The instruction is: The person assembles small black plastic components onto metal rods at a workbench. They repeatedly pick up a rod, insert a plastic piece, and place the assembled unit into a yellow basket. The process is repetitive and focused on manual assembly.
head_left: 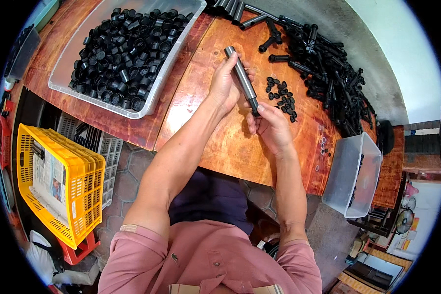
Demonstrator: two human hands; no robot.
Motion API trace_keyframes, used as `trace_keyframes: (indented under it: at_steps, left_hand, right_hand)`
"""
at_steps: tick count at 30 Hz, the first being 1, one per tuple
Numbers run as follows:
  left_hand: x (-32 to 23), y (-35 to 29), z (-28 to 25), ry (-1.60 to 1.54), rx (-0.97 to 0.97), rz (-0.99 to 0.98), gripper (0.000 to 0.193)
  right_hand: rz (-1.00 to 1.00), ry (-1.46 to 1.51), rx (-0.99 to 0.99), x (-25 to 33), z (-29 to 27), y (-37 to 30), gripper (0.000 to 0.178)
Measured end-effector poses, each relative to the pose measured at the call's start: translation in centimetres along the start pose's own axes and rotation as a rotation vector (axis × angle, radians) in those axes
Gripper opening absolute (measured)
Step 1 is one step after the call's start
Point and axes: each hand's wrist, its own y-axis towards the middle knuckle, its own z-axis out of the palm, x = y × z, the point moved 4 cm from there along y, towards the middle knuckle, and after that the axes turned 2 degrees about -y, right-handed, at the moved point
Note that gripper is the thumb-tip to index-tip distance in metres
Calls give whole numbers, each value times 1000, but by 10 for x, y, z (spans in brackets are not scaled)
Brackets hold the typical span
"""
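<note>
A grey metal tube (241, 73) slants over the wooden table, its upper end away from me. My left hand (224, 85) is closed around its upper half, with the fingertips showing on the far side. At the lower end sits a narrower black end piece (254, 105). My right hand (275, 126) pinches that piece between thumb and fingers. How far the black piece goes into the tube is hidden. Just right of the tube, several small black caps (281, 94) lie loose on the table (220, 147).
A clear bin (152, 100) full of black caps stands at the left. Black plastic parts (328, 73) are heaped at the back right, beside more metal tubes (237, 12). Another clear bin (343, 181) is at the right edge. A yellow crate (85, 181) stands lower left.
</note>
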Motion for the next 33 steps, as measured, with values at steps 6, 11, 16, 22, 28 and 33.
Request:
trace_keyframes:
  at_steps: [6,11,16,22,28,33]
  left_hand:
    - [-2,5,-4,61,-72,37,28]
    - [0,7,-4,-3,-52,41,25]
    - [-3,4,0,50,-65,51,23]
    - [-2,3,2,105,-22,104,22]
    - [0,-2,6,175,23,118,24]
    - [0,-4,8,163,58,129,24]
  right_hand:
    - [53,133,106,-3,7,7,33]
    - [145,156,145,-5,11,15,24]
    - [-176,-755,-277,-2,11,17,26]
    - [-282,-1303,-521,13,28,11,31]
    - [-169,-1320,-469,17,25,17,37]
    - [-157,-1126,-388,10,18,19,38]
